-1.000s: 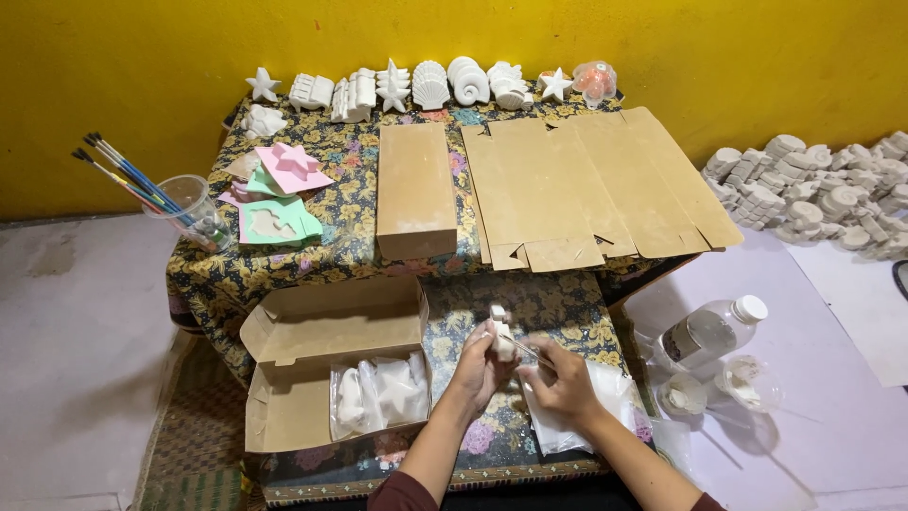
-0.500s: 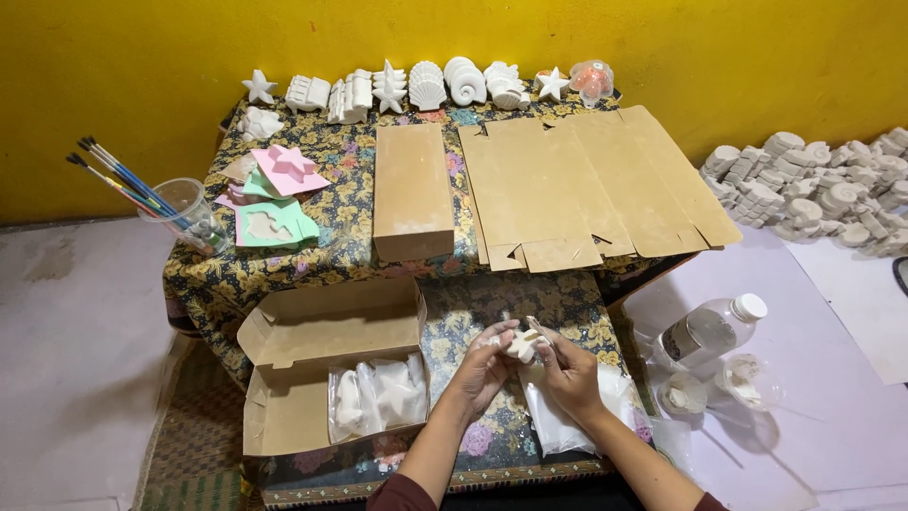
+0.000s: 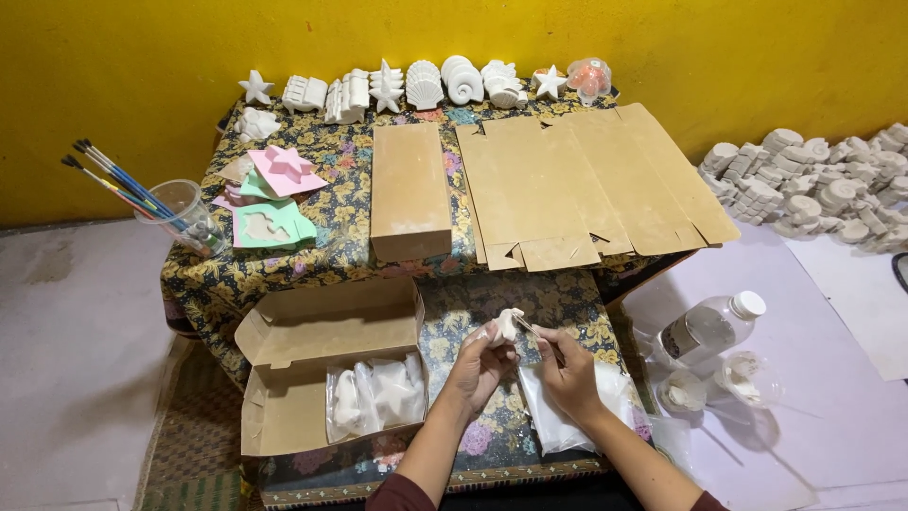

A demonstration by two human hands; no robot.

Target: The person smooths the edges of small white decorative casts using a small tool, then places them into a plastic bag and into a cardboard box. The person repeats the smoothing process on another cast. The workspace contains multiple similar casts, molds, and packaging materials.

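Observation:
My left hand (image 3: 479, 361) grips a small white plaster figure (image 3: 507, 325) above the patterned tablecloth (image 3: 473, 293). My right hand (image 3: 566, 371) pinches a thin stick-like tool (image 3: 532, 331) whose tip touches the figure. Under my right wrist lies a clear plastic bag (image 3: 553, 416). Left of my hands stands an open brown cardboard box (image 3: 312, 364) with bagged white plaster pieces (image 3: 376, 396) inside.
A closed brown box (image 3: 409, 189) and flat cardboard blanks (image 3: 586, 185) lie further back. White plaster shapes (image 3: 416, 87) line the yellow wall. Coloured moulds (image 3: 270, 199) and a cup of brushes (image 3: 180, 213) sit left. A clear bottle (image 3: 707, 326), small cups (image 3: 738, 378) and plaster piles (image 3: 813, 185) are right.
Both hands have shifted slightly right and the figure has been turned from upright to a tilt; the tool now meets it.

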